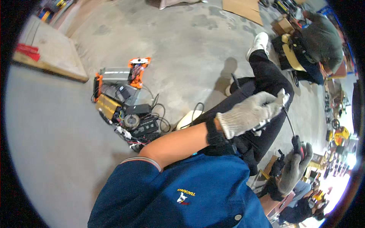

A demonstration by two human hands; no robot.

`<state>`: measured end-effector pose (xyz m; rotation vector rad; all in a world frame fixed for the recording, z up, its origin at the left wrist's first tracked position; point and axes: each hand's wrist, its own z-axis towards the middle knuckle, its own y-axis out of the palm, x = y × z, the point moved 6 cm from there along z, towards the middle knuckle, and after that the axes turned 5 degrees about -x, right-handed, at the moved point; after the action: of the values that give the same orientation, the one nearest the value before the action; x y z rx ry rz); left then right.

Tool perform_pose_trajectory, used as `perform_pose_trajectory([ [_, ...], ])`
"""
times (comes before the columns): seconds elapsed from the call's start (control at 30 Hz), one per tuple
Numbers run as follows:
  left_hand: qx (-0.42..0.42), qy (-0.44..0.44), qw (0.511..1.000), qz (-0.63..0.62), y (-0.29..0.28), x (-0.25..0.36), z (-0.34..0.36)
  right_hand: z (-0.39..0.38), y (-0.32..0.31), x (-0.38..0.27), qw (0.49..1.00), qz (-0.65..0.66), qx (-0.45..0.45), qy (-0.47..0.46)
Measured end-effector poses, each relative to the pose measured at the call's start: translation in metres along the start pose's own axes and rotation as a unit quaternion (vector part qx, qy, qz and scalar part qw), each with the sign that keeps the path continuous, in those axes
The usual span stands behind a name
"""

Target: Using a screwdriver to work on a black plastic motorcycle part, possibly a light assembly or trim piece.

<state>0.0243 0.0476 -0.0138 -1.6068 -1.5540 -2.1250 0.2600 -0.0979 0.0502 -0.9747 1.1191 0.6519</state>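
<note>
My left hand (pixel 249 116), in a grey knitted glove with a black band at the wrist, is closed over my dark-trousered legs. Its fingertips pinch a small whitish part (pixel 281 97), whose exact kind I cannot make out. Lower right, my gloved right hand (pixel 295 167) wraps round the black and red handle of a screwdriver (pixel 292 127). The metal shaft slants up to the left hand, its tip at or beside the whitish part; whether they touch is unclear. More pale, shiny material (pixel 259 130) shows under the left hand, partly hidden.
On the floor at left lies a pile of electronics (pixel 131 110): orange-ended frames, grey and yellow boxes, black adapters, tangled cables. A wooden board (pixel 51 49) with a red item (pixel 27 51) stands beyond. A co-worker (pixel 317 41) bends at upper right, near cardboard (pixel 243 9). Clutter lines the right.
</note>
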Motion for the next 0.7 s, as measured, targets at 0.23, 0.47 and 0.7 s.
perform_pose_trajectory([
  [0.23, 0.097, -0.037, 0.993, -0.058, -0.061, 0.041, -0.015, 0.058, 0.070, -0.035, 0.997, -0.032, -0.065, 0.020],
  [0.47, 0.138, -0.008, 0.989, -0.060, -0.090, 0.072, 0.014, 0.109, 0.098, -0.027, 0.991, 0.036, -0.087, 0.092],
  [0.7, 0.147, -0.095, 0.984, -0.030, -0.087, 0.049, 0.056, 0.117, 0.082, 0.014, 0.995, 0.030, -0.001, 0.096],
])
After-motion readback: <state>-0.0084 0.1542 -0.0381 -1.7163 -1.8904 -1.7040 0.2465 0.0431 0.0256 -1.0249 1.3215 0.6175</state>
